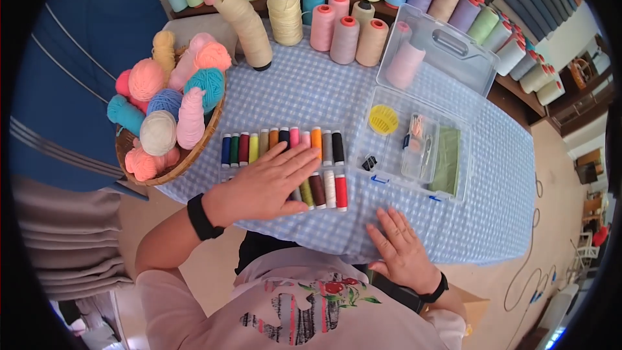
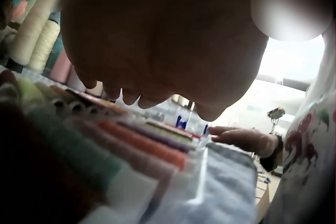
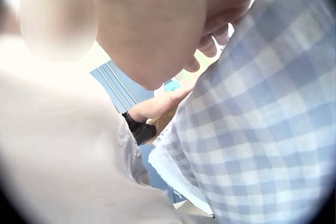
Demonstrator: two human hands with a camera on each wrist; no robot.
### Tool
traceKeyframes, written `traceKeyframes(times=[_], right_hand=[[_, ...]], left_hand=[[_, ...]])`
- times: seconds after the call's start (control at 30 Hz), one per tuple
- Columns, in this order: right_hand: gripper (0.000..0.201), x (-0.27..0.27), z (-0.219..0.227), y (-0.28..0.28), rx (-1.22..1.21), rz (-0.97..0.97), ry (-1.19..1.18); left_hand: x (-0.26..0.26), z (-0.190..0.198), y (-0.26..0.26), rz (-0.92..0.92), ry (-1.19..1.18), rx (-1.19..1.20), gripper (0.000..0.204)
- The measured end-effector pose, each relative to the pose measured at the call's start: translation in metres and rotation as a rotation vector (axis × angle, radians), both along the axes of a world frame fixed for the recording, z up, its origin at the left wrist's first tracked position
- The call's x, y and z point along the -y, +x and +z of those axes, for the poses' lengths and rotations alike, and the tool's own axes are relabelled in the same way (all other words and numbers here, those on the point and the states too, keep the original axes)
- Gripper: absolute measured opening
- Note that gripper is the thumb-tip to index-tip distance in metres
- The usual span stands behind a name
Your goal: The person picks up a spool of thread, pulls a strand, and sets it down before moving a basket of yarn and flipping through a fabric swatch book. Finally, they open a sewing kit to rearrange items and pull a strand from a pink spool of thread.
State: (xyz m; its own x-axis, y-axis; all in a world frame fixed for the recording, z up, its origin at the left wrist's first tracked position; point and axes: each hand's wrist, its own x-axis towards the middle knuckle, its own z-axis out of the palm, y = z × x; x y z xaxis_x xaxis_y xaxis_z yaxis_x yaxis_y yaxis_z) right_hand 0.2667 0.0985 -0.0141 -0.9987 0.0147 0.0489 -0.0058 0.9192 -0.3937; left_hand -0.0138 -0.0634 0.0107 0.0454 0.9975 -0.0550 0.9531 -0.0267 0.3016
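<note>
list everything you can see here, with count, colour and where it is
Yarn balls: many, mixed, in basket
Basket: one, brown, table's left
Small spools: over a dozen, mixed, table's front
Large cones: many, mostly pastel, table's back and shelves
Case: one, clear, open, table's right
Disc: one, yellow, in case
Small box: one, clear, in case
Sheet: one, green, in case
Tablecloth: one, blue-white check, on table
Curtain: one, grey, lower left
Shirt: one, pale, printed, on person
Wristbands: two, black, one per wrist
Left hand: one, bare, over spools
Right hand: one, bare, at tablecloth's edge
</note>
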Motion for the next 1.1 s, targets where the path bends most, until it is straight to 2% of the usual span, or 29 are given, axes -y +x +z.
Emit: traceKeyframes(times=[0.1, 0.23, 0.37, 0.43, 0.5, 0.57, 0.63, 0.67, 0.8, 1.0, 1.07, 1.1], right_hand=[[0.064, -0.011, -0.006, 0.012, 0.023, 0.068, -0.032], [0.061, -0.029, -0.006, 0.027, -0.058, 0.120, -0.210], [0.047, -0.047, -0.007, 0.035, -0.080, 0.128, -0.216], [0.043, -0.055, -0.007, 0.037, -0.099, 0.134, -0.263], [0.039, -0.059, -0.007, 0.039, -0.111, 0.122, -0.309], [0.036, -0.062, -0.006, 0.037, -0.129, 0.092, -0.378], [0.034, -0.062, -0.006, 0.036, -0.138, 0.081, -0.382], [0.033, -0.062, -0.007, 0.037, -0.156, 0.074, -0.392], [0.033, -0.062, -0.008, 0.038, -0.180, 0.086, -0.380], [0.034, -0.054, -0.007, 0.037, -0.188, 0.038, -0.305], [0.035, -0.052, -0.009, 0.038, -0.206, 0.028, -0.265], [0.035, -0.050, -0.010, 0.038, -0.208, 0.020, -0.264]], left_hand=[[-0.009, 0.003, -0.003, 0.043, -0.033, -0.156, 0.077], [-0.015, 0.011, 0.009, 0.142, -0.073, -0.024, 0.078], [-0.024, 0.015, 0.006, 0.170, -0.172, 0.078, 0.069], [-0.028, 0.016, -0.004, 0.231, -0.121, 0.147, 0.064], [-0.035, 0.020, -0.013, 0.373, -0.024, 0.174, 0.063], [-0.043, 0.019, -0.017, 0.354, -0.003, 0.121, 0.064], [-0.048, 0.012, -0.021, 0.283, -0.048, -0.070, 0.064], [-0.052, 0.008, -0.026, 0.306, -0.158, 0.092, 0.065], [-0.056, 0.005, -0.022, 0.278, -0.140, 0.004, 0.064], [-0.076, -0.005, -0.010, 0.219, -0.010, 0.067, 0.066], [-0.082, -0.016, -0.006, 0.130, -0.004, -0.204, 0.064], [-0.083, -0.016, -0.006, 0.122, -0.003, -0.204, 0.064]])
